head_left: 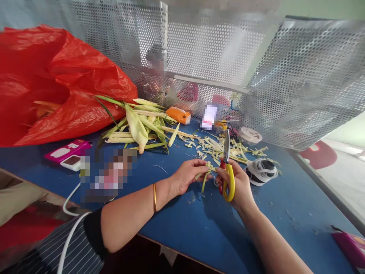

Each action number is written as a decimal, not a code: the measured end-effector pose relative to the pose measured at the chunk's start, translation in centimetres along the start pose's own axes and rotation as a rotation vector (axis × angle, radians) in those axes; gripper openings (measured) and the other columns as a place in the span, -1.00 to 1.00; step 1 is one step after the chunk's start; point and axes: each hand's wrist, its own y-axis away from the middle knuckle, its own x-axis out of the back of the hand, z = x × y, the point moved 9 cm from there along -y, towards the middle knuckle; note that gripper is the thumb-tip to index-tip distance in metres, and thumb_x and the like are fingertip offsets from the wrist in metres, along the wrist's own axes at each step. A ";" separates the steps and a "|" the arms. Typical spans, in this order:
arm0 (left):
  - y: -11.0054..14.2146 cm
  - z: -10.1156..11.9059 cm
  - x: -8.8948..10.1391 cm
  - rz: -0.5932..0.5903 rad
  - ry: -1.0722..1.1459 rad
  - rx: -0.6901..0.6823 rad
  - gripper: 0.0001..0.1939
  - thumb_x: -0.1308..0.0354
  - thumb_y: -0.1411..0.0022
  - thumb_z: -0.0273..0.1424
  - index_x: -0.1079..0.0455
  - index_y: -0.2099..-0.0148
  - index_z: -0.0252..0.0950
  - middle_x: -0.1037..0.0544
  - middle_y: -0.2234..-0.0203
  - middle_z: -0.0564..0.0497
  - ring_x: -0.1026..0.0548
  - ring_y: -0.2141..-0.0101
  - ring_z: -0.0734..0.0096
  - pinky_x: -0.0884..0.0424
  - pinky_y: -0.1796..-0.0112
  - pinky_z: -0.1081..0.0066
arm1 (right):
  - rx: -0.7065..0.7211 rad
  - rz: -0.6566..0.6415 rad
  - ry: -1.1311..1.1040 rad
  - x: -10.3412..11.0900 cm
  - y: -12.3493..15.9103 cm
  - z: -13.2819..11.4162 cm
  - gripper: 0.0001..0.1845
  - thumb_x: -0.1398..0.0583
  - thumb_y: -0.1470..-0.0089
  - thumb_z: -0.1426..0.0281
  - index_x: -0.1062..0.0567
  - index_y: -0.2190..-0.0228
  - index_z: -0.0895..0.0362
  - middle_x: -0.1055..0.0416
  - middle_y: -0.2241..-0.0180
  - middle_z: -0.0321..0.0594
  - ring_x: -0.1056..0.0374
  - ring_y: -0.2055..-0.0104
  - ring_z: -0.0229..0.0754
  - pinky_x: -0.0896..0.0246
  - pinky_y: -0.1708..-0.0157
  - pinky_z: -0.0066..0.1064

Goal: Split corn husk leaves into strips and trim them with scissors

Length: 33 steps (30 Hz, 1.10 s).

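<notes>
My left hand (186, 177), with a gold bangle at the wrist, pinches a small knotted piece of pale green corn husk strips (210, 167) just above the blue table. One strip hangs below its fingers. My right hand (241, 184) is closed around scissors (229, 186) with yellow and red handles, their blades pointing up and away. Its thumb and fingertips also reach the right end of the husk piece. Beyond the hands lie scattered husk cuttings (216, 146). A spool of black and white thread (261, 172) sits right of my right hand.
A pile of corn husks (137, 127) lies at back left beside a big red plastic bag (97, 80). Behind stand an orange tissue pack (177, 115), a lit phone (209, 116) and a white roll (251, 135). Perforated metal panels (205, 49) close off the table's far side.
</notes>
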 end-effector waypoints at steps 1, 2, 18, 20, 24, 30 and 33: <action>0.0 0.0 0.0 0.002 -0.043 -0.007 -0.72 -0.42 0.09 -0.38 -0.46 0.31 -0.34 -0.52 0.43 0.04 -0.50 0.44 0.48 -0.38 0.29 0.40 | -0.004 -0.002 0.009 0.0 0.0 0.1 -0.32 -0.48 0.33 0.20 -0.42 0.13 0.04 -0.30 0.66 -0.49 -0.22 0.71 -0.32 -0.05 0.79 -0.56; 0.0 0.2 0.1 0.006 -0.095 -0.023 -0.72 -0.42 0.09 -0.36 -0.48 0.32 -0.34 -0.51 0.47 0.05 -0.45 0.48 0.52 -0.34 0.35 0.44 | -0.006 0.000 0.018 -0.1 0.0 0.2 -0.32 -0.48 0.34 0.21 -0.42 0.13 0.04 -0.30 0.66 -0.50 -0.21 0.71 -0.32 -0.04 0.79 -0.56; -0.2 6.0 3.7 0.244 -0.109 -0.321 -0.79 -0.36 0.10 -0.36 -0.48 0.37 -0.33 -0.48 0.53 0.07 -0.31 0.53 0.58 -0.13 0.47 0.48 | 0.121 -0.158 0.623 2.1 0.2 -4.3 -0.26 -0.36 0.22 -0.06 -0.44 0.09 0.13 -0.28 0.58 -0.38 -0.12 0.60 -0.31 -0.03 0.66 -0.47; -0.1 6.4 4.0 0.261 -0.068 -0.322 -0.80 -0.35 0.08 -0.37 -0.47 0.36 -0.32 -0.53 0.47 0.04 -0.40 0.47 0.53 -0.20 0.42 0.48 | 0.094 -0.195 0.692 2.3 0.1 -3.5 -0.27 -0.35 0.19 -0.05 -0.45 0.08 0.15 -0.23 0.59 -0.40 -0.14 0.58 -0.29 -0.07 0.61 -0.45; 0.2 7.0 4.0 0.259 -0.061 -0.316 -0.87 -0.29 0.02 -0.39 -0.45 0.37 -0.29 -0.60 0.36 -0.03 -0.50 0.35 0.45 -0.26 0.31 0.45 | 0.017 -0.293 0.774 2.2 -0.1 -1.7 -0.23 -0.33 0.18 -0.07 -0.47 0.03 0.16 -0.26 0.56 -0.36 -0.17 0.55 -0.26 -0.08 0.58 -0.42; 0.1 6.5 3.7 0.257 -0.130 -0.306 -0.90 -0.26 0.01 -0.39 -0.49 0.38 -0.30 -0.62 0.39 -0.02 -0.46 0.44 0.49 -0.22 0.36 0.44 | 0.025 -0.365 0.797 0.5 0.6 -1.6 -0.25 -0.30 0.15 -0.05 -0.49 0.00 0.15 -0.26 0.53 -0.35 -0.12 0.52 -0.26 -0.04 0.57 -0.43; 0.0 6.5 3.7 0.251 -0.178 -0.315 -0.89 -0.25 0.02 -0.39 -0.51 0.37 -0.30 -0.62 0.39 -0.02 -0.43 0.46 0.51 -0.16 0.42 0.45 | 0.001 -0.352 0.795 0.3 0.8 -1.6 -0.24 -0.29 0.15 -0.05 -0.49 0.00 0.16 -0.26 0.51 -0.34 -0.09 0.53 -0.28 -0.04 0.56 -0.42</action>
